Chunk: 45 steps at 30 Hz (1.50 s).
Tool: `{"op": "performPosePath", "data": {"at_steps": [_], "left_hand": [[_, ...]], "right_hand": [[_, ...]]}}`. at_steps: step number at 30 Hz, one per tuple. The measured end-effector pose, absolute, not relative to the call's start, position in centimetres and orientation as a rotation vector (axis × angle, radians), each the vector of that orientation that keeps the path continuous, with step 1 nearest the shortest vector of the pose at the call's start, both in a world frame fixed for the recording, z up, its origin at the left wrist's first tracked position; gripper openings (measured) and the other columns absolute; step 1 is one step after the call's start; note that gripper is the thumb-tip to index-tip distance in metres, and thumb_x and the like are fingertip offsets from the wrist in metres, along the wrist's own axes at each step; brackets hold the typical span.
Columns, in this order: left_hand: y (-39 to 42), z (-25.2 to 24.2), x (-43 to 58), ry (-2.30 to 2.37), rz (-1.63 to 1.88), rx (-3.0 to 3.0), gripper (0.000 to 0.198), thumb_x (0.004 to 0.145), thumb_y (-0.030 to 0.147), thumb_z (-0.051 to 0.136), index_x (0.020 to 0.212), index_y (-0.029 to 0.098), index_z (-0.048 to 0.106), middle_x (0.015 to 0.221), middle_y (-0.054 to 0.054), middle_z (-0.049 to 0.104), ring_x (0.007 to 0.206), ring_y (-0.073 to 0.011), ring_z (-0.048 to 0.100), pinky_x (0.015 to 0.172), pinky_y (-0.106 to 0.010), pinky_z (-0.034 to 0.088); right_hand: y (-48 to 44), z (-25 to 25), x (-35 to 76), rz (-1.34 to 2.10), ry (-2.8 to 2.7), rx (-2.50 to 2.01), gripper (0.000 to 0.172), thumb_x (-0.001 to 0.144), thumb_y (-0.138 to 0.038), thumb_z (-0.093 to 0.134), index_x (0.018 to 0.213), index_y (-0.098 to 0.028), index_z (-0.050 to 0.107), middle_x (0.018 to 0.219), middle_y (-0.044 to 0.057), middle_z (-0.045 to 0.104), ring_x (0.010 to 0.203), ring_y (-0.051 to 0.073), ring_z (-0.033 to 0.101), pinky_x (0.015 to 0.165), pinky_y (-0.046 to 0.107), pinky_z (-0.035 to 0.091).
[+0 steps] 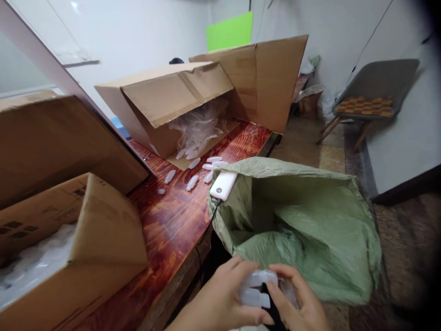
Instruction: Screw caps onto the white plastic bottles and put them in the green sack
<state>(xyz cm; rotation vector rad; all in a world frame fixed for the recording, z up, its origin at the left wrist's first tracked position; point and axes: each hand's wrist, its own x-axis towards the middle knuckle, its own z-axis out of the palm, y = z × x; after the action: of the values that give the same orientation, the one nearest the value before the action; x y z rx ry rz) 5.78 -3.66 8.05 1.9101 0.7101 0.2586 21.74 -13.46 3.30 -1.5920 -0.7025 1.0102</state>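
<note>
My left hand (220, 299) and my right hand (299, 301) meet at the bottom of the view, both closed around a small translucent white plastic bottle (257, 287). A black piece (270, 305) sits between my fingers against the bottle; what it is stays unclear. Right behind my hands gapes a large green plastic sack (310, 220), its mouth open toward me. Several more small white bottles (203, 168) lie scattered on the red wooden table (175, 220) in front of a tipped cardboard box (165, 108) lined with clear plastic.
A white phone-like device (223, 185) with a cable lies at the table edge by the sack. An open carton of white pieces (62, 257) stands at left under another box. A grey chair (370, 99) stands on the floor at right.
</note>
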Motion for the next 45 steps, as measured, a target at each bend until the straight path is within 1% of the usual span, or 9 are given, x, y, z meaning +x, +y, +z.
{"op": "performPosePath", "data": {"at_steps": [5,8,12,22,30,36,41,43,45], "left_hand": [[-4.9,7.8,4.6,0.767,0.239,1.789,0.090,0.055,0.077,0.073,0.128,0.027,0.061,0.097,-0.006,0.059,0.088,-0.0210,0.056,0.079,-0.028,0.047],[-5.7,7.4,4.6,0.779,0.363,1.624,0.079,0.066,0.083,0.058,0.115,0.023,0.069,0.093,-0.008,0.064,0.080,-0.0188,0.057,0.076,-0.028,0.048],[-7.7,6.3,5.7,0.871,0.355,1.165,0.075,0.079,0.080,0.045,0.097,0.010,0.068,0.057,-0.002,0.053,0.042,-0.0082,0.041,0.040,-0.018,0.033],[-9.2,5.8,6.9,1.171,0.391,1.314,0.076,0.080,0.082,0.037,0.059,0.012,0.057,0.047,0.000,0.041,0.042,-0.0084,0.038,0.041,-0.021,0.025],[-8.4,5.8,6.7,1.199,0.126,1.043,0.076,0.075,0.086,0.038,0.060,0.013,0.055,0.046,0.000,0.046,0.034,-0.0070,0.031,0.036,-0.022,0.014],[-8.4,5.9,6.4,1.122,0.018,1.104,0.077,0.079,0.084,0.034,0.053,0.014,0.053,0.045,-0.001,0.046,0.037,-0.0080,0.034,0.040,-0.023,0.020],[-8.6,6.2,6.0,1.053,0.131,1.319,0.069,0.087,0.073,0.038,0.052,0.014,0.045,0.050,0.001,0.041,0.051,-0.0090,0.035,0.051,-0.023,0.024],[-8.5,6.3,5.9,1.071,0.127,1.371,0.068,0.089,0.071,0.036,0.052,0.015,0.044,0.049,0.002,0.038,0.052,-0.0091,0.033,0.051,-0.024,0.022],[-8.4,6.4,5.7,1.072,0.119,1.379,0.068,0.089,0.072,0.036,0.051,0.015,0.041,0.049,0.003,0.034,0.051,-0.0090,0.031,0.051,-0.025,0.021]], "right_hand": [[-14.7,3.1,22.7,0.916,-1.156,-1.619,0.019,0.085,-0.042,0.063,0.097,-0.029,0.070,0.095,0.004,0.071,0.086,0.020,0.068,0.074,0.025,0.056],[-15.1,4.0,22.8,0.780,-1.356,-1.483,0.013,0.086,-0.030,0.064,0.097,-0.032,0.069,0.096,0.003,0.073,0.088,0.019,0.070,0.076,0.025,0.057],[-15.5,5.3,23.5,0.591,-1.571,-1.350,0.024,0.086,-0.020,0.063,0.107,-0.032,0.062,0.099,0.000,0.073,0.091,0.016,0.070,0.080,0.021,0.056],[-16.6,5.4,23.4,0.494,-1.789,-1.541,0.020,0.099,-0.043,0.043,0.103,-0.027,0.054,0.078,-0.004,0.065,0.070,0.011,0.067,0.061,0.019,0.054],[-17.6,4.9,23.2,0.093,-2.052,-1.396,0.032,0.089,-0.003,0.036,0.108,-0.018,0.056,0.087,0.006,0.069,0.071,0.015,0.067,0.060,0.026,0.053],[-17.6,5.1,23.1,-0.020,-2.121,-1.261,0.024,0.097,-0.013,0.037,0.104,-0.021,0.058,0.083,0.003,0.072,0.063,0.016,0.068,0.053,0.026,0.050],[-18.2,4.1,22.3,0.470,-1.859,-1.516,0.039,0.102,-0.045,0.033,0.086,-0.021,0.060,0.067,-0.002,0.063,0.057,0.010,0.064,0.051,0.018,0.050],[-18.6,3.6,22.2,0.403,-1.843,-1.558,0.041,0.099,-0.054,0.037,0.097,-0.021,0.061,0.069,-0.001,0.065,0.058,0.011,0.065,0.051,0.017,0.051],[-19.0,3.3,22.4,0.229,-1.963,-1.485,0.035,0.100,-0.048,0.040,0.115,-0.021,0.056,0.073,-0.001,0.066,0.059,0.012,0.066,0.054,0.020,0.052]]}}
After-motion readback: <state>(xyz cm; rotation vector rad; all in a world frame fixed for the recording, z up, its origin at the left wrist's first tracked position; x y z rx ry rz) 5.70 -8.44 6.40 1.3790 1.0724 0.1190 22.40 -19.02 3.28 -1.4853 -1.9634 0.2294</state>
